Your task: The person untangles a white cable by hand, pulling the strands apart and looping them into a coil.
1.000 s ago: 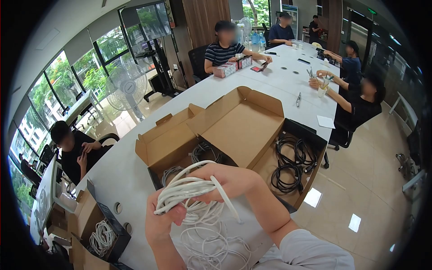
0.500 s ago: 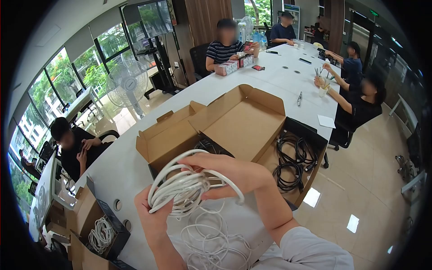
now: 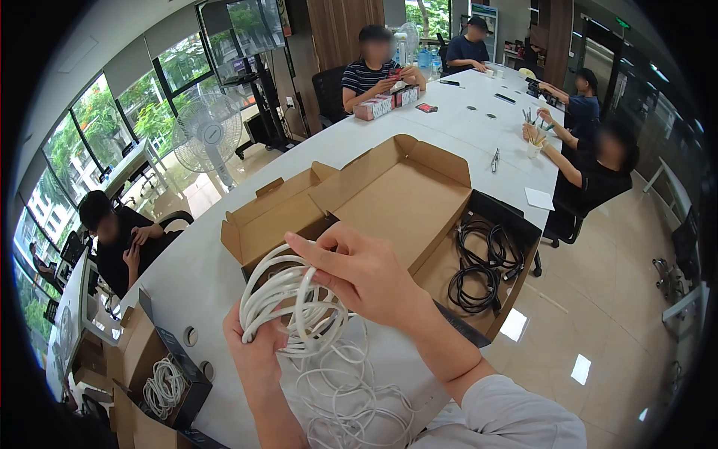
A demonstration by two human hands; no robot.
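A thick bundle of looped white cable (image 3: 288, 303) hangs between my two hands. My left hand (image 3: 253, 340) is wrapped round its lower left side, the thumb inside the loops. At the top right of the bundle, my right hand (image 3: 359, 273) pinches a strand between thumb and fingers. Loose white cable (image 3: 351, 396) trails below in thin tangled loops over the table's near edge. Beyond my hands lies an open cardboard box (image 3: 404, 198); coiled black cables (image 3: 479, 280) rest in its right part.
A box at the lower left (image 3: 191, 389) holds a white cable coil (image 3: 164, 387). People sit around the long white table (image 3: 449, 127). Boxes (image 3: 374, 108), a cup of sticks (image 3: 534, 148) and white paper (image 3: 538, 198) stand or lie farther off. A fan (image 3: 209, 133) is at the left.
My right hand has turned and moved its pinch to the bundle's top. The cable end that arched right beneath it now lies close in, and the loops are more spread.
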